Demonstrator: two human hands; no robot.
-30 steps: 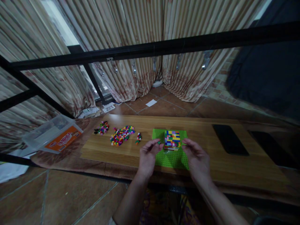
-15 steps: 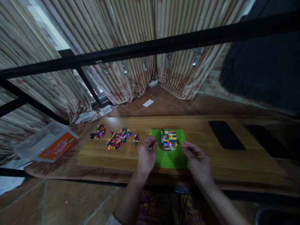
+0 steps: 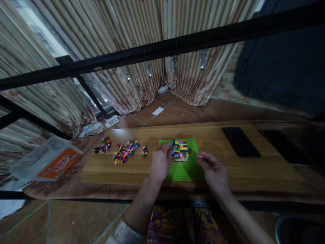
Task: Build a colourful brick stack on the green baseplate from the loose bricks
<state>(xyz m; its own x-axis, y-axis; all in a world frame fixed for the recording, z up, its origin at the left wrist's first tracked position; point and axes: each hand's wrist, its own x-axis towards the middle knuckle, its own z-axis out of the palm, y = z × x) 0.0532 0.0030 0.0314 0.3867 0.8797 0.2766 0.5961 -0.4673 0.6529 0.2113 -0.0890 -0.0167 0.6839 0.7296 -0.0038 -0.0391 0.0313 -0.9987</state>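
Note:
A block built of many small coloured toy bricks [image 3: 180, 151] stands on a green studded baseplate [image 3: 181, 174]. My left hand [image 3: 162, 161] is closed in a pinch at the left upper edge of the block, around a small green brick [image 3: 172, 147] that its fingers mostly cover. To the right of the block, over the baseplate's right edge, my right hand [image 3: 213, 169] is held with thumb and fingers pinched together. Whatever lies between those fingertips is too small to make out. This hand stays apart from the block.
Loose bricks lie in a large pile [image 3: 125, 151], a small cluster [image 3: 144, 152] and a further pile [image 3: 103, 145] on the wooden board [image 3: 101, 173]. A clear plastic box [image 3: 45, 157] with an orange label is at far left. A black phone-like slab [image 3: 241, 142] lies at right.
My left hand has moved right and slightly up, bringing the green brick from beside the block to its left upper edge. My right hand keeps its pinch. The view has shifted slightly.

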